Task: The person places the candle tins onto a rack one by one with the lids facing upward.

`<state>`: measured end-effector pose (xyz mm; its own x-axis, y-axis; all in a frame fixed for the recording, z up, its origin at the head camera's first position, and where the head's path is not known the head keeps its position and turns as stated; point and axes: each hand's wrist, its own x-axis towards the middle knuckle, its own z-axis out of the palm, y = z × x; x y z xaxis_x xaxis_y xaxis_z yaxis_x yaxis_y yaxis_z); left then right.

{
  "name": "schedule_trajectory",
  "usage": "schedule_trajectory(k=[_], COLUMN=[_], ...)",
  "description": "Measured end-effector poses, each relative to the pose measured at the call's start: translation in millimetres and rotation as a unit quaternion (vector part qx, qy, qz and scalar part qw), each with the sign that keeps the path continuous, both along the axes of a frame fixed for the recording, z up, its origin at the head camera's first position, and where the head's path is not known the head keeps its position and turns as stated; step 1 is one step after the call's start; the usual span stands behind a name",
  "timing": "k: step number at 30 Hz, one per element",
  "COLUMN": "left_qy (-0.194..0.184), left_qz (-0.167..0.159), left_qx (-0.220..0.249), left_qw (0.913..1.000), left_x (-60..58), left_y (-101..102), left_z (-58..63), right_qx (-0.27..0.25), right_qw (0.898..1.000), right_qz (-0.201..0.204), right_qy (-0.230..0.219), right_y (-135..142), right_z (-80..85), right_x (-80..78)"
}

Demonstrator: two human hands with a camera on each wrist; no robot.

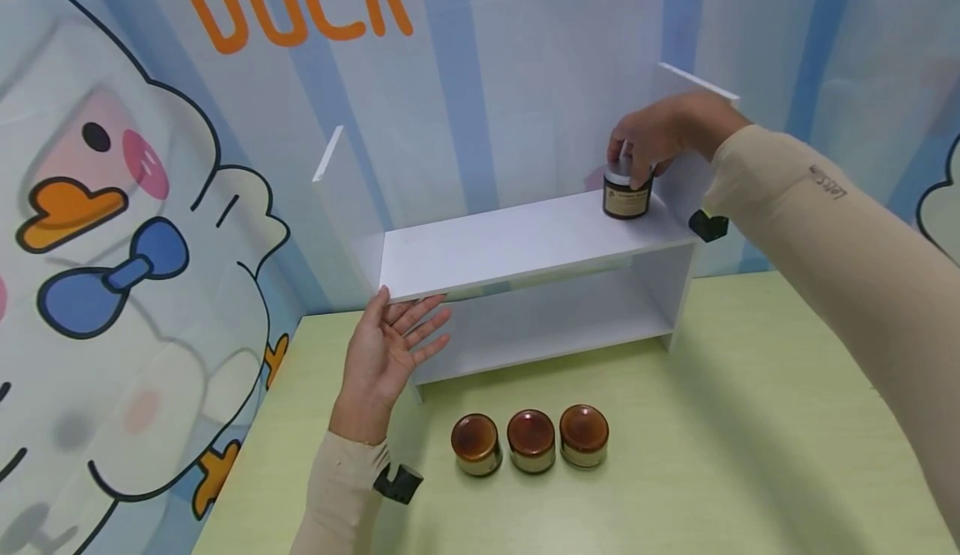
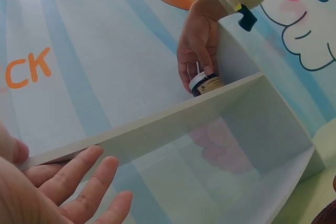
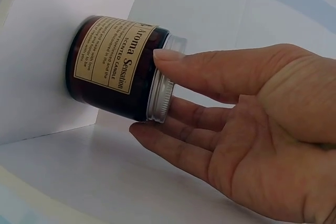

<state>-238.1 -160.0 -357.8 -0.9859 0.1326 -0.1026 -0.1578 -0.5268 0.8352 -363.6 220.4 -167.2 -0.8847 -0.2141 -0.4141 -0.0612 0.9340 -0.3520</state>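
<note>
A dark scented candle jar point(image 1: 627, 197) with a silver lid and tan label stands upright at the right end of the white shelf's upper board point(image 1: 480, 242). In the right wrist view, my right hand point(image 3: 236, 124) pinches the lid of this candle jar point(image 3: 118, 69), thumb on one side and fingers on the other. My left hand point(image 1: 386, 351) holds the front left edge of the upper board. Its thumb lies at the top and the index finger beneath, as the left wrist view shows; the other fingers point(image 2: 86, 182) are spread and fairly straight.
Three amber jars stand in a row on the pale green table before the shelf: a left jar point(image 1: 476, 445), a middle jar point(image 1: 531, 441) and a right jar point(image 1: 584, 436). Upright side panels point(image 1: 337, 197) bound the shelf. A printed duck backdrop point(image 1: 525, 80) hangs behind.
</note>
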Motion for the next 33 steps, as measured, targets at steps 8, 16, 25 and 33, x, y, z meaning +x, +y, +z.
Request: schedule_trajectory(k=[8,16,25,33], left_qy=[0.003,0.002,0.005,0.009], left_qz=[-0.002,-0.001,0.000,-0.002], left_qx=[0.002,0.003,0.000,0.003], left_qw=[1.0000,1.0000,1.0000,1.0000], left_x=[-0.4,-0.5,-0.4,0.3], left_y=[-0.5,-1.3,-1.4,-1.5], left_z=[0.2,-0.2,-0.3,-0.1], right_qx=[0.005,-0.057,-0.241,-0.423], right_qw=[0.999,0.995,0.966,0.900], right_qz=[0.024,0.071,0.032,-0.055], right_qy=[0.024,0.049,0.087,0.088], right_y=[4.5,6.6,9.2,7.8], right_z=[5.9,21.3,17.0,1.5], right_x=[4.7,17.2,31.3,40.1])
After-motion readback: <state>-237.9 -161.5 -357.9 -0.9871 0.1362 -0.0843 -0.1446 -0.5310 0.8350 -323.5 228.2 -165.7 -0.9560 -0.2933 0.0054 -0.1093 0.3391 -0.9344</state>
